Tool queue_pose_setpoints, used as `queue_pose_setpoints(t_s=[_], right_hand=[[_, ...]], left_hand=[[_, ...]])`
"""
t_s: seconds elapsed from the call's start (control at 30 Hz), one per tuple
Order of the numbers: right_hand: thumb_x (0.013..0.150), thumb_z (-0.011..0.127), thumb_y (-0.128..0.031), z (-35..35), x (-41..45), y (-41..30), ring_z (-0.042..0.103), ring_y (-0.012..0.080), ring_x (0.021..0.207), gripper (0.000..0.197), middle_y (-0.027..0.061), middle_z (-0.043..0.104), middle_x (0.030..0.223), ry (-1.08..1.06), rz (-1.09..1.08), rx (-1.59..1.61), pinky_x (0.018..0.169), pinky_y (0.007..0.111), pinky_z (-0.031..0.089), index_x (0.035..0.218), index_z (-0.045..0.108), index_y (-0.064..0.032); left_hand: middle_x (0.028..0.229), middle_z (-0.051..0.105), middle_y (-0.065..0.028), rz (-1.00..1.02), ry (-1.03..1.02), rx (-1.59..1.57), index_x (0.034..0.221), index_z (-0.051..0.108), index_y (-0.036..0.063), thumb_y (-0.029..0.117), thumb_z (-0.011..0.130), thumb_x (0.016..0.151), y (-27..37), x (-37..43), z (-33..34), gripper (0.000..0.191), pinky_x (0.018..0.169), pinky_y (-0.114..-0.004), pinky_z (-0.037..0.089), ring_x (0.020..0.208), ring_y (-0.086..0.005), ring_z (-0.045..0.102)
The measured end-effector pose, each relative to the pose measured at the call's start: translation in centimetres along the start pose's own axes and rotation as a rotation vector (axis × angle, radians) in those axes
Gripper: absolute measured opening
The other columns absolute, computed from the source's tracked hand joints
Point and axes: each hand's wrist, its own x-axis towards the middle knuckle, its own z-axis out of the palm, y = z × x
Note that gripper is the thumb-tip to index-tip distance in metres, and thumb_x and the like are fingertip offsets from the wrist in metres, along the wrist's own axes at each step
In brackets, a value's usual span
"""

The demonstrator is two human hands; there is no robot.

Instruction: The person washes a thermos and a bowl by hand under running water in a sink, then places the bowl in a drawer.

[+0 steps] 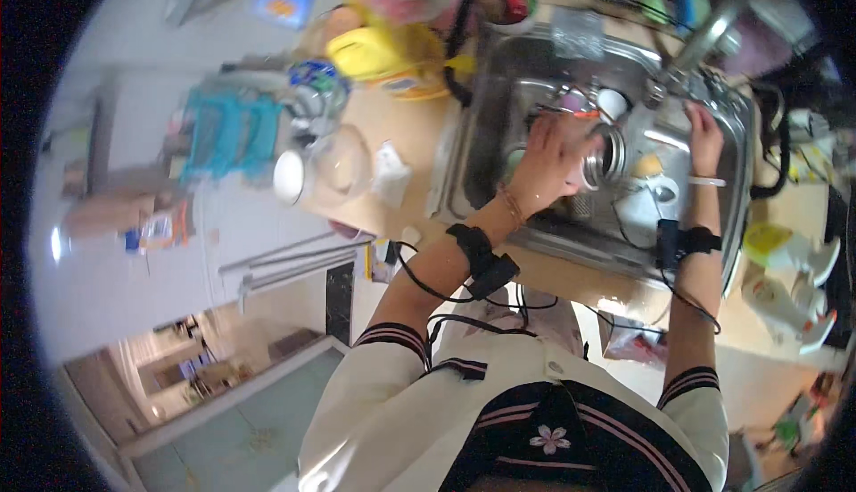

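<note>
My left hand (558, 161) is over the middle of the stainless steel sink (669, 261), blurred by motion. Its fingers and thumb appear to grip a shiny round metal container (608, 151), partly covered by the hand. Near the sink's back right corner is my right hand (705, 134), its fingers bent beside the faucet (699, 47); whether they hold anything is unclear. A white cup or bowl (611, 105) lies behind the metal container. Between my hands, inside the sink, are a yellowish sponge-like piece (647, 165) and a white vessel with a handle (638, 207).
Left of the sink, the wooden counter (418, 124) bears a clear bowl (341, 164), a white cup (289, 177), crumpled tissue (390, 167) and yellow packaging (371, 54). Teal plastic racks (231, 131) stand farther left. Spray bottles (779, 251) lie at the right.
</note>
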Motion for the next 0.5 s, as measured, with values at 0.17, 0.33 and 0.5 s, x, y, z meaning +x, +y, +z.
queue_pose_setpoints(t_s=[0.17,0.33,0.5], right_hand=[[0.082,0.053,-0.027,0.1,4.6,2.1,0.057,0.0105,0.067,0.03,0.0065,0.063,0.076,-0.145,0.084,0.128,0.063,0.023,0.044,0.084,0.063,0.0006],[0.083,0.049,-0.026,-0.4,2.0,8.5,0.056,0.0154,0.077,0.026,0.007,0.062,0.083,-0.436,-0.043,-0.107,0.071,0.029,0.043,0.087,0.061,-0.0024],[0.079,0.049,-0.031,5.1,-8.3,0.8,0.054,0.0318,0.083,0.031,0.0166,0.059,0.086,-1.09,-0.405,-0.587,0.073,0.038,0.042,0.082,0.06,-0.0021]], left_hand=[[0.117,0.038,-0.0145,0.072,0.077,0.297,0.108,0.05,0.0256,0.021,0.068,0.056,-1.1,-3.6,-3.5,0.055,0.096,-0.049,0.025,0.112,-0.0376,0.032],[0.119,0.034,-0.019,0.075,0.111,0.41,0.112,0.048,0.0257,0.02,0.063,0.062,-3.4,-5.5,-5.3,0.052,0.095,-0.05,0.026,0.11,-0.0399,0.033],[0.121,0.033,-0.0173,-0.265,0.291,0.302,0.115,0.043,0.0228,0.019,0.067,0.059,-4.3,-9.1,-12.4,0.06,0.093,-0.05,0.027,0.111,-0.0393,0.032]])
